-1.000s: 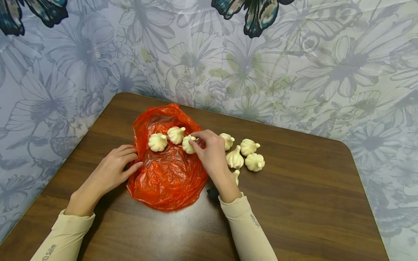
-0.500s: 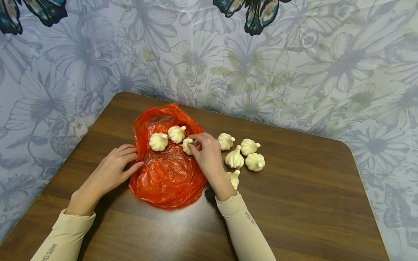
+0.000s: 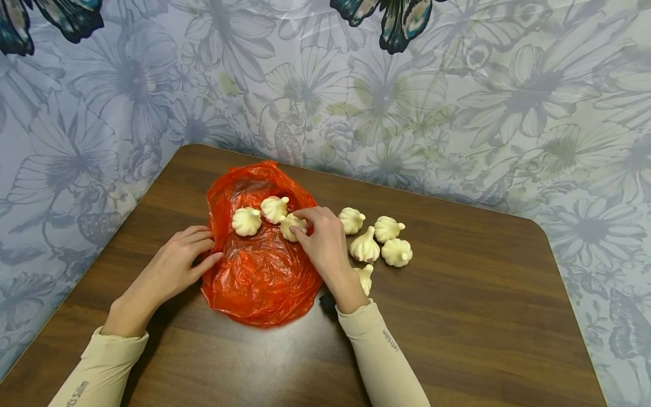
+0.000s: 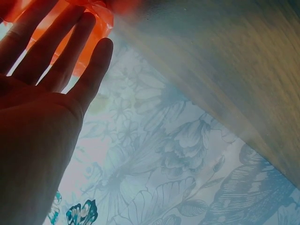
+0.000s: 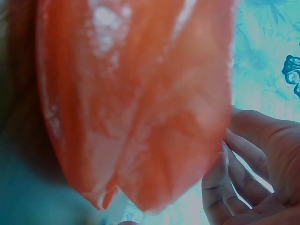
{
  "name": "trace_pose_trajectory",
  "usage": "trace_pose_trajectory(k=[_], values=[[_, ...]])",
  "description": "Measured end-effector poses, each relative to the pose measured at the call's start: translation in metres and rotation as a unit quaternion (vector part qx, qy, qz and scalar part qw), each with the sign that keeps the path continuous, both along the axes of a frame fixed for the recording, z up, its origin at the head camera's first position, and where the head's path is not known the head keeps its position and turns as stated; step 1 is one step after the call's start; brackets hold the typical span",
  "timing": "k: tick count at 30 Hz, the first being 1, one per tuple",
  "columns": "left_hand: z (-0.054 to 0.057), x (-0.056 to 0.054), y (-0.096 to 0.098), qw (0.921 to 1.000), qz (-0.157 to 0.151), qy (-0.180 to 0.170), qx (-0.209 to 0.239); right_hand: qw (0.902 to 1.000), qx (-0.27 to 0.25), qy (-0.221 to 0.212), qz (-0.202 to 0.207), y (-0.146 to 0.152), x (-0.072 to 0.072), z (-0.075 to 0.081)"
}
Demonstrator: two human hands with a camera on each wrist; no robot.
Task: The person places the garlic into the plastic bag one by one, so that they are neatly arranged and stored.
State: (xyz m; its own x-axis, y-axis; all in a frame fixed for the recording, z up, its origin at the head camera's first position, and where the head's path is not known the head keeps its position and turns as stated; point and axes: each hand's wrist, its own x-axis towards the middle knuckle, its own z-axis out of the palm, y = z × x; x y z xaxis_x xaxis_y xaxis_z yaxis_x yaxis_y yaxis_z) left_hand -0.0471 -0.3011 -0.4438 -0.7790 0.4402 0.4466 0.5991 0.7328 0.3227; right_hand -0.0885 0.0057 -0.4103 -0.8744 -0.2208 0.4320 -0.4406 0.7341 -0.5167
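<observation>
A red plastic bag [image 3: 261,288] lies spread wide on the table, its mouth facing up. Two pale garlic bulbs, a left one [image 3: 246,221] and a farther one [image 3: 274,209], rest in it. My right hand [image 3: 328,243] reaches over the bag's right rim and pinches a third garlic bulb [image 3: 292,227] between thumb and fingers, close beside them. At the left rim, my left hand [image 3: 175,260] touches the bag with fairly straight fingers; the left wrist view shows those fingers [image 4: 56,51] against the red film. The bag's side hides part of the right wrist view.
Several more garlic bulbs, one of them upright [image 3: 365,245], are grouped right of my right hand; my wrist partly covers the nearest one [image 3: 364,278]. A small black object [image 3: 328,304] lies under my right forearm. Beyond the brown table [image 3: 473,294] hangs a floral backdrop [image 3: 407,124].
My right hand has shifted slightly left with its garlic bulb, which has turned and sits nearer the other two. The bag's right rim moved a little. My left hand has stayed put.
</observation>
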Motion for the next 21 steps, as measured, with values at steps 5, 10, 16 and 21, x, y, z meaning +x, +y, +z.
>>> trace_pose_trajectory(k=[5,10,16,21], values=[[0.001,0.000,0.000,1.0000,0.003,-0.006,-0.002,1.0000,-0.009,-0.003,-0.002,0.001,0.001,0.003],[0.001,0.001,0.000,0.9999,0.008,-0.011,-0.002,0.9999,-0.017,-0.002,0.002,0.002,0.003,0.009],[0.001,0.001,-0.001,1.0000,0.004,-0.006,0.001,0.9995,-0.030,0.001,0.009,0.006,0.007,0.015],[0.001,0.001,-0.001,1.0000,0.004,-0.003,0.002,0.9996,-0.020,0.004,0.021,0.008,0.013,0.023]])
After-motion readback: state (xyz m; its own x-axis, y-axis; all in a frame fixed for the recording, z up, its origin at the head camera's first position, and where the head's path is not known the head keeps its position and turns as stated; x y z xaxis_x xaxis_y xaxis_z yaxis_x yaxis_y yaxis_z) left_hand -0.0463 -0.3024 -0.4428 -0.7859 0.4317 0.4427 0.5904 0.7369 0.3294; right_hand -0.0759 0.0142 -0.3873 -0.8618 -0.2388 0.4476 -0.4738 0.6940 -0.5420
